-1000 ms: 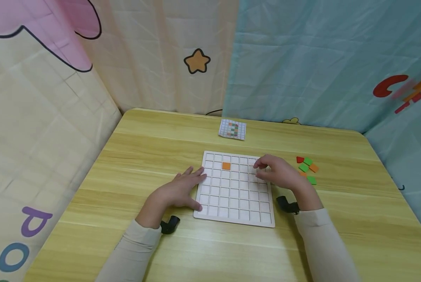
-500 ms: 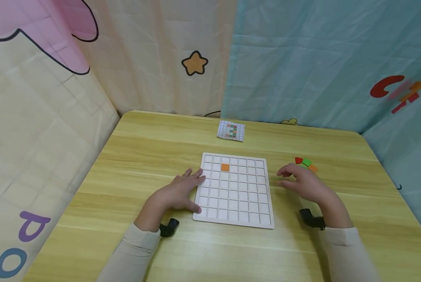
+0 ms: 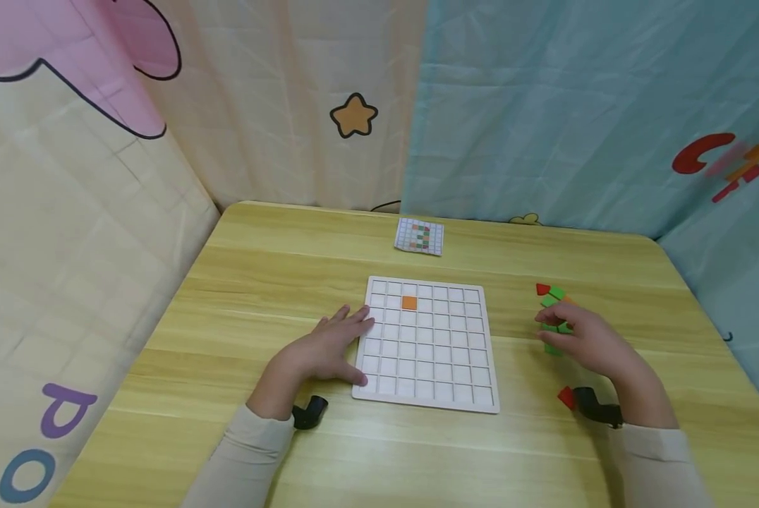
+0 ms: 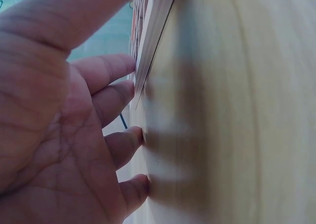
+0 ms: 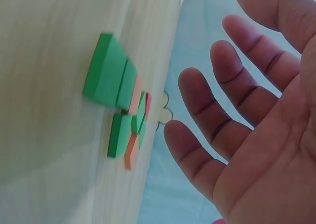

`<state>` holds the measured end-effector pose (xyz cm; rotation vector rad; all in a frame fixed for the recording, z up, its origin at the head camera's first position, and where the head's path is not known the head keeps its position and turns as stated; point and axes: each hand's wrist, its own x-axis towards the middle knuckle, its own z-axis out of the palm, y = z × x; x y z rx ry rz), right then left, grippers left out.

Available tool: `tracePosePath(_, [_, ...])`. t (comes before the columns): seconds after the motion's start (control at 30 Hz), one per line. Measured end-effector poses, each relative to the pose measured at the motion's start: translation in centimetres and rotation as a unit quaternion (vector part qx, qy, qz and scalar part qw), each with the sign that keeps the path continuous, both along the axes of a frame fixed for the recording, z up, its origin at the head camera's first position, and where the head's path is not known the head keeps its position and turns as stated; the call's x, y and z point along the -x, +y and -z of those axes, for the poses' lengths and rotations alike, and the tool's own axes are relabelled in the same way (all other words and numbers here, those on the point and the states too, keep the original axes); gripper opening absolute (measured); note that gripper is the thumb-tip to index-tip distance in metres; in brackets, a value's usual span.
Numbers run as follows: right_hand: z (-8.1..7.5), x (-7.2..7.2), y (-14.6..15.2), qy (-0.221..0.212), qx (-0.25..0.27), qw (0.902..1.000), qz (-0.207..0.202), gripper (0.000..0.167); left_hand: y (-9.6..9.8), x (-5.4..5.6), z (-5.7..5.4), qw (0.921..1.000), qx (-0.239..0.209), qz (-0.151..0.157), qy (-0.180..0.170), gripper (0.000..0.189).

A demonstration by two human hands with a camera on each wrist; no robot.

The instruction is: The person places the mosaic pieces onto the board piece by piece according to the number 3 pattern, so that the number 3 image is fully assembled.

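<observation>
My left hand (image 3: pixel 325 349) rests with spread fingers on the left edge of a white grid board (image 3: pixel 443 404). In the left wrist view, fingertips (image 4: pixel 127 63) touch the board's side while others meet the table. One orange square tile (image 3: pixel 409 303) lies in a cell near the board's top. To the right, my right hand (image 3: pixel 592 342) hovers above loose tiles, its fingers loosely bent and holding nothing. Beneath it the right wrist view shows several green tiles (image 5: pixel 104 73), orange tiles (image 5: pixel 131 151) and a bit of red. The hand partly hides these tiles in the head view.
A small printed card (image 3: pixel 420 237) with a coloured grid pattern lies behind the board. One red tile (image 3: pixel 566 397) sits near the right wrist's black camera mount (image 3: pixel 597 407). Curtains (image 3: pixel 532 120) hang beyond the wooden table's (image 3: pixel 278 247) back edge.
My right hand has moved right, from above the board to over the loose tiles. A red tile by the right wrist has come into view. The left hand stays on the board's edge.
</observation>
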<state>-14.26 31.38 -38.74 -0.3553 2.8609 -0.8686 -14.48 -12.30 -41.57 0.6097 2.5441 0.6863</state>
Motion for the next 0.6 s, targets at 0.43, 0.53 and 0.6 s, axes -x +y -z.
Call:
tracePosePath(0.43, [0.8, -0.4, 1.7, -0.007, -0.032, 0.9994, -0.008, 0.022, 0.1, 0.0, -0.1, 1.0000, -0.001, -0.002, -0.002, 0.098])
tracePosePath(0.53, [1.0, -0.4, 1.9, -0.012, -0.039, 0.9992, -0.007, 0.022, 0.1, 0.0, -0.1, 1.0000, -0.003, -0.003, -0.002, 0.098])
tracePosePath(0.6, [1.2, -0.5, 2.1, -0.013, -0.040, 0.9991, -0.008, 0.021, 0.1, 0.0, 0.0, 1.0000, -0.002, -0.003, -0.002, 0.098])
